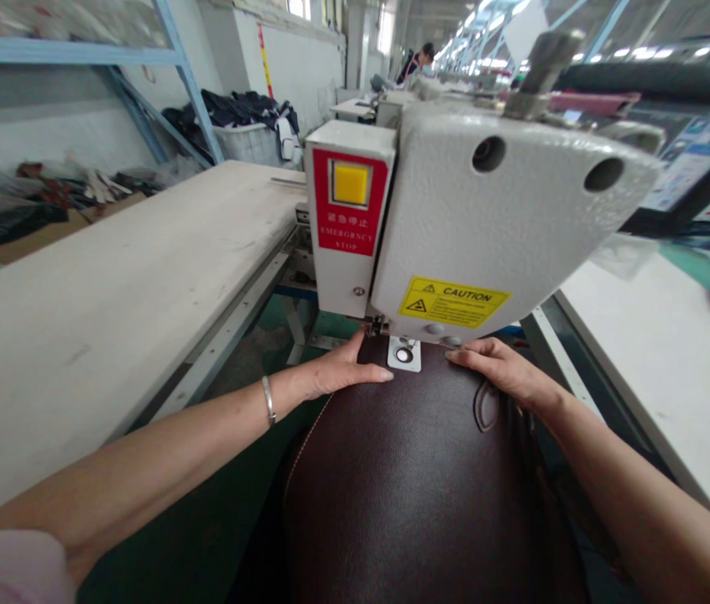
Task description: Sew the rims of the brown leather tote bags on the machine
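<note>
A large dark brown leather piece (386, 470) hangs down in front of me from the sewing machine head (506, 210). Pale stitching runs along its left side, and a small leather loop (487, 407) sits near the right edge. Under the head, a metal presser plate (404, 354) with a round opening lies on the leather. Left of this plate, my left hand (348, 369) grips the leather, thumb on top and the other fingers mostly hidden. My right hand (499, 365) holds it on the right, thumb pointing inward; its fingertips are partly hidden beneath the head.
An emergency stop box (348, 277) with a yellow button is fixed left of the head. White tabletops (109, 302) flank the machine on both sides. Behind stand a blue rack (185, 84) and a bin (247, 144) of dark cloth. Far off is another person (416, 63).
</note>
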The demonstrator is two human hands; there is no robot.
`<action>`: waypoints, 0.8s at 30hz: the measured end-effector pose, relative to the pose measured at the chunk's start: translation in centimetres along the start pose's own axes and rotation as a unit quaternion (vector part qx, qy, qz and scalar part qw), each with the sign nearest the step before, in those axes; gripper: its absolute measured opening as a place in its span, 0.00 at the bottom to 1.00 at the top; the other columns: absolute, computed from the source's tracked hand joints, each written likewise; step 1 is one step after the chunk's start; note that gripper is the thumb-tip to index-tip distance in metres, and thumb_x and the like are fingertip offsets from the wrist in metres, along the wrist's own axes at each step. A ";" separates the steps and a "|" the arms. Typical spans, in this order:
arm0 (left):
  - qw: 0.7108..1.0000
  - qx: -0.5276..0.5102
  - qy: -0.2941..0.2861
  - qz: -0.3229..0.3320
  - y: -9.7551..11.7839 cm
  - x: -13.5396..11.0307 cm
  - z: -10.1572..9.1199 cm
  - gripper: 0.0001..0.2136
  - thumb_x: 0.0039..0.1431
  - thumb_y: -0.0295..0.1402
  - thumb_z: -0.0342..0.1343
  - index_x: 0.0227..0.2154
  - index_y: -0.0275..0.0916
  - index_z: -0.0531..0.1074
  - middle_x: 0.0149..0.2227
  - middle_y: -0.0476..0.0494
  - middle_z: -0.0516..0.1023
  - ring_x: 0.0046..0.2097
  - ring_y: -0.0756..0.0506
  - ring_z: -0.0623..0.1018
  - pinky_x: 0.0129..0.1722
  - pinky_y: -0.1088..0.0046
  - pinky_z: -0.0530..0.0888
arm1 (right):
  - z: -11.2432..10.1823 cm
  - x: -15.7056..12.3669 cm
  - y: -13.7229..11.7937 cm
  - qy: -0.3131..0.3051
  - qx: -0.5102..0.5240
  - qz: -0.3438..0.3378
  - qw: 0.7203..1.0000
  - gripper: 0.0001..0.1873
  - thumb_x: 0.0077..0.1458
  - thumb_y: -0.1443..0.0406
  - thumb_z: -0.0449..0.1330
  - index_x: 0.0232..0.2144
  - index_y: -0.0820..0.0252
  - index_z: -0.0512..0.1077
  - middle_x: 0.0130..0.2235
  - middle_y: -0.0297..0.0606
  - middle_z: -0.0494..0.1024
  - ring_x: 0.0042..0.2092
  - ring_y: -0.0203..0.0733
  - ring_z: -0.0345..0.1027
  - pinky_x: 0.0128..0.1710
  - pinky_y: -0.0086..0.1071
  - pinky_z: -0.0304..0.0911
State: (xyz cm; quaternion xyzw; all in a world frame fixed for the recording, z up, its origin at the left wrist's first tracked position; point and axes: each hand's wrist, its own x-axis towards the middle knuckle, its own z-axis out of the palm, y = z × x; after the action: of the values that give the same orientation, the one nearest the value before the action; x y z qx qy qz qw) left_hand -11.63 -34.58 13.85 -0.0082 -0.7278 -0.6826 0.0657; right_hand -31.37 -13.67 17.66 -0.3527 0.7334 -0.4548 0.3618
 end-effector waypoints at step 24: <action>0.999 0.007 0.052 0.016 -1.4 -0.4 0.8 0.43 0.49 0.47 0.66 0.63 0.38 0.53 0.65 0.31 0.60 0.67 0.33 0.60 0.66 0.52 0.57 | 0.1 0.4 -1.7 -0.062 -0.018 0.037 0.997 0.20 0.43 0.49 0.72 0.31 0.59 0.80 0.31 0.39 0.81 0.34 0.45 0.74 0.34 0.34 0.69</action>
State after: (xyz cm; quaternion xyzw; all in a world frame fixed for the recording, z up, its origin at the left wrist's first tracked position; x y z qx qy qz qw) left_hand -11.43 -33.87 12.36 0.0160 -0.7282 -0.6757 0.1141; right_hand -31.12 -14.60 19.10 -0.3595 0.7301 -0.4052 0.4165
